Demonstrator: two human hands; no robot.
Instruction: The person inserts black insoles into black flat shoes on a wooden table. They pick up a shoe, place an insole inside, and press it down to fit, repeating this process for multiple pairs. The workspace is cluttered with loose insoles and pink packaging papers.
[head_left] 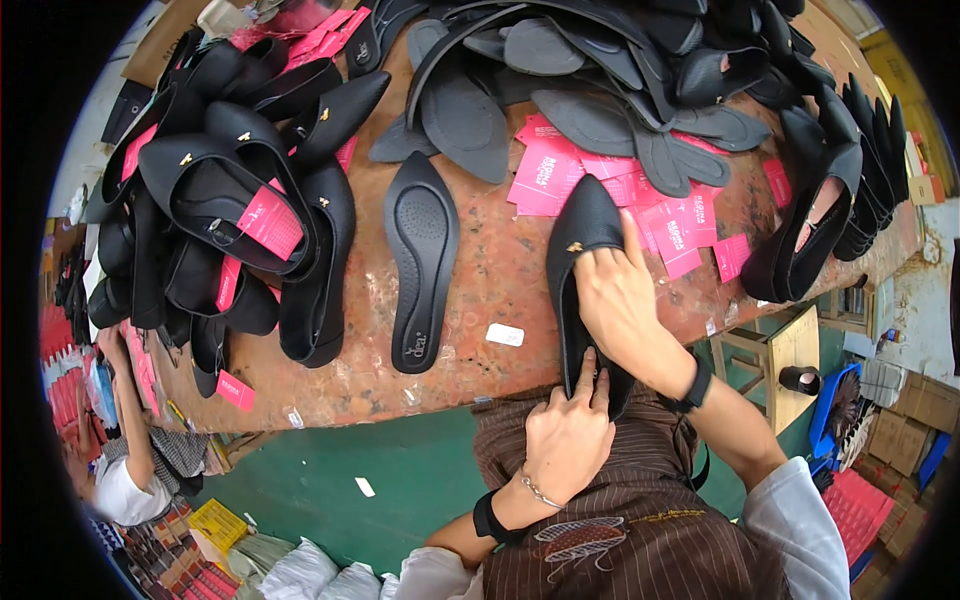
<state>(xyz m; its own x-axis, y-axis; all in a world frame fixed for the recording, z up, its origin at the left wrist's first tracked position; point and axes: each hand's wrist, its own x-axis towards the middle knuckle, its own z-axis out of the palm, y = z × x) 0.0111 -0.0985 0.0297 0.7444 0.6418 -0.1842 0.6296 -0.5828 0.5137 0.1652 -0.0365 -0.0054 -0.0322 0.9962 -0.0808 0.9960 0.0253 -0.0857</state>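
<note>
Right hand [618, 300] bends into the black shoe [586, 212], one finger straight outside; left hand [568, 445] extends fingers toward its heel; how closed either grip is cannot be told

Your worktable [500, 270] has a reddish-brown, scuffed top; the floor [300, 500] beyond its edge is green. On your right: small wooden stool or stand [795, 345], blue bin [825, 425], stacked cardboard boxes [895, 440], pale wall [915, 320]. Yellow crate [217, 525] lower left. Lighting's bright.
</note>
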